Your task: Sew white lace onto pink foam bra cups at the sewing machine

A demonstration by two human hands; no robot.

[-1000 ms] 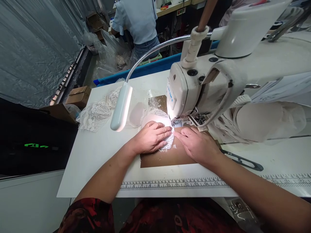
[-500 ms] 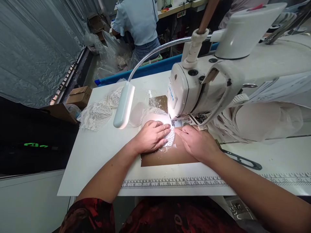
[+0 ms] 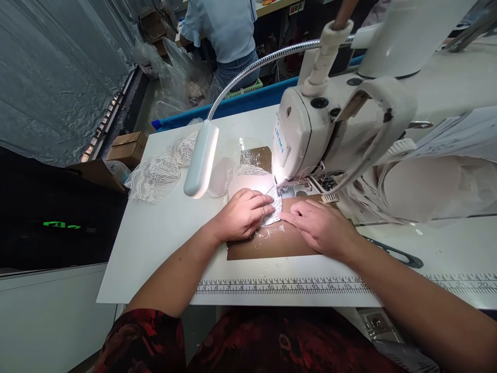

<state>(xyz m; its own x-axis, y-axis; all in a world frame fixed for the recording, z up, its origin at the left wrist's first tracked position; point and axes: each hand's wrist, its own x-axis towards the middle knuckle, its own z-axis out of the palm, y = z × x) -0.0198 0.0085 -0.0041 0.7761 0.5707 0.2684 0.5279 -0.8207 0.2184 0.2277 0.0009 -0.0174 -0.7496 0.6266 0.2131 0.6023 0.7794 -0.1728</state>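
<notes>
A pale cup-shaped fabric piece with white lace [image 3: 248,182] lies under the needle area of a white sewing machine [image 3: 293,137]. My left hand [image 3: 245,213] rests on it from the left, fingers stretched out and flat, covering part of the lace. At the lace's right edge, my right hand [image 3: 324,228] has its index fingertip on the fabric and its other fingers curled; its thumb is hidden, and the edge seems pinched there. Beneath both hands is a brown sheet [image 3: 267,249] on the white table [image 3: 155,259].
A lamp head [image 3: 201,160] on a bendy metal neck hangs left of the machine. Lace pieces [image 3: 153,178] lie at the left, stacked pale cups [image 3: 421,184] at the right. A dark flat tool [image 3: 404,255] is by my right forearm. A person [image 3: 229,36] sits beyond the table.
The lace edge between my hands has turned and shifted under the machine. My right index fingertip sits slightly lower along the edge. The whole view has shifted a little.
</notes>
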